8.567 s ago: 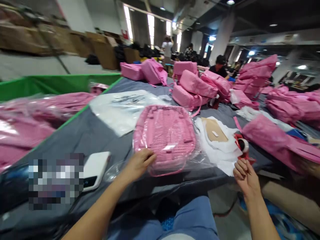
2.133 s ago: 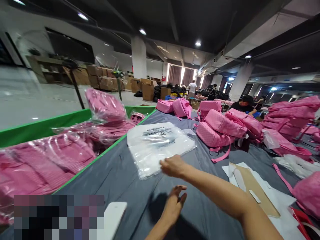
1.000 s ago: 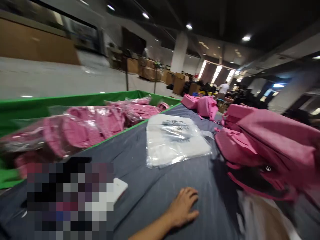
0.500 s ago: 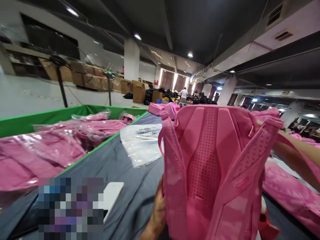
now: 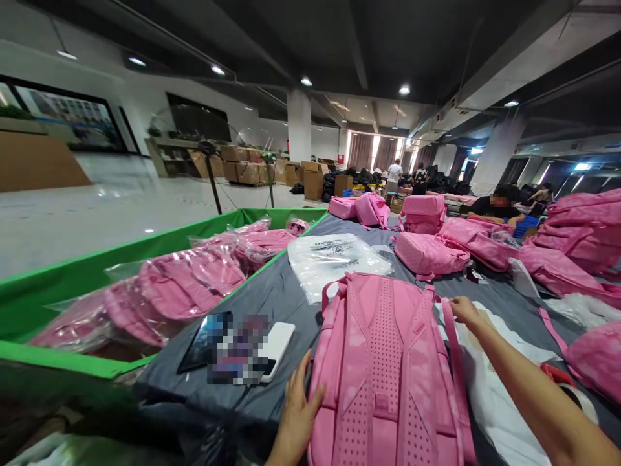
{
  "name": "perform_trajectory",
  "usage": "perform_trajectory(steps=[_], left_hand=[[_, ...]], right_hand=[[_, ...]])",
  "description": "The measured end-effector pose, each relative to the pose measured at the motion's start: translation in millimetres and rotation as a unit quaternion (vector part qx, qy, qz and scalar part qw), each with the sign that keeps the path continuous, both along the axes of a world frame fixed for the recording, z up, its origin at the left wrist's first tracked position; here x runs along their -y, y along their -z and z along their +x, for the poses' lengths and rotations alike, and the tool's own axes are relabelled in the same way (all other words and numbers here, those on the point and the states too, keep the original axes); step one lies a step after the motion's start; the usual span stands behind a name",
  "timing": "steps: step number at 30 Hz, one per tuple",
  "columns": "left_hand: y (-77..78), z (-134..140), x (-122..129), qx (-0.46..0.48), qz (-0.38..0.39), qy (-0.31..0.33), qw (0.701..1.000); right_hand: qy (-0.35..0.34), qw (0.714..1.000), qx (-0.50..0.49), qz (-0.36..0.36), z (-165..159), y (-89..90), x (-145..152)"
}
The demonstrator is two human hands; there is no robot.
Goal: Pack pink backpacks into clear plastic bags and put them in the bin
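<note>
A pink backpack lies with its padded, perforated back and shoulder straps facing up on the dark cloth-covered table. My left hand is against its left side, fingers stretched apart and the thumb touching the edge. On the upper right, my right hand has its fingers closed at a loose pink strap, which runs down the backpack's right side. White plastic bags with dark print lie flat beyond its top. More white sheeting is under my right forearm.
A green-edged bin on the left holds several plastic-wrapped pink backpacks. A white phone lies near my left hand. A tape roll sits at right. More pink backpacks lie farther back, with a person beyond.
The backpack has gone from held up close to me to lying lower on the table. My right hand has come into view at the strap, and the view has turned left.
</note>
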State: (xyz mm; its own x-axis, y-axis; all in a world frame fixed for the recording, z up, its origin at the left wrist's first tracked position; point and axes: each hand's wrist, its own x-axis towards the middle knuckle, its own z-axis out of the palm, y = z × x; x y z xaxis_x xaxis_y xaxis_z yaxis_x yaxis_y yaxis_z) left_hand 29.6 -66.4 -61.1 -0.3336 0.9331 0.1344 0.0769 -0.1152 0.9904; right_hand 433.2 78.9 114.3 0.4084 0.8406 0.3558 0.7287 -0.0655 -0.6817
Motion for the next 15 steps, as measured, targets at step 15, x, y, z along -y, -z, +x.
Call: perform_trajectory(steps=[15], left_hand=[[-149.7, 68.8, -229.5, -0.199, -0.009, 0.022, 0.98]], right_hand=[[-0.341, 0.919, 0.161, 0.12, -143.5, 118.2, 124.6]])
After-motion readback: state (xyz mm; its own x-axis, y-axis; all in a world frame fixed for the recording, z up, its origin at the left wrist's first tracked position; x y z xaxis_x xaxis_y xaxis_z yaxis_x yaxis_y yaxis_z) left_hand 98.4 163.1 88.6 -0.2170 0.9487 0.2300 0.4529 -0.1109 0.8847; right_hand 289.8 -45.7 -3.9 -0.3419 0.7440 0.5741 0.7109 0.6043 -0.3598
